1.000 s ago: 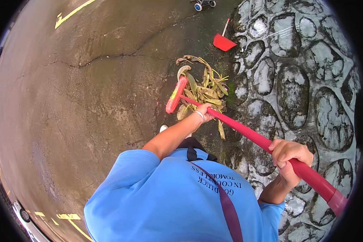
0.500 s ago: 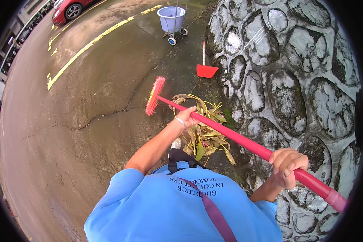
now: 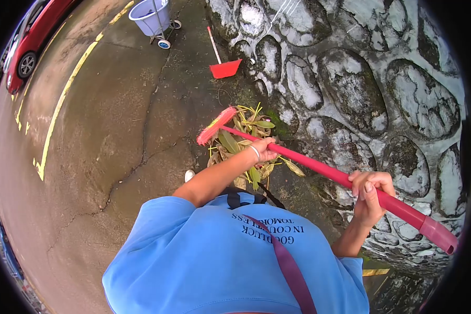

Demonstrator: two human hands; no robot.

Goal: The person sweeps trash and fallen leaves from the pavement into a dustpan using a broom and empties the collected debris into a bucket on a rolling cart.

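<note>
Both of my hands are closed around the thick red handle of a broom (image 3: 316, 165), which slants across my front. My left hand (image 3: 265, 148), with a pale band at the wrist, grips it nearer the brush. My right hand (image 3: 370, 194) is wrapped round the upper part, close to the handle's end. At the far end, the pink-bristled broom head (image 3: 216, 126) is over the left edge of a heap of dry and green leaves (image 3: 256, 128) at my feet. My left forearm and the handle hide part of the heap.
A red dustpan (image 3: 226, 69) with a pale handle rests beyond the leaves. Further off is a lavender bucket (image 3: 150, 19) on a wheeled cart. A rough stone wall (image 3: 353, 86) rises along the right. A red car (image 3: 36, 39) stands at upper left near yellow ground lines (image 3: 63, 99).
The broom head has moved from beside the leaf heap to over its left edge. Both hands still hold the handle. My view has turned, shifting the dustpan, bucket and wall leftward.
</note>
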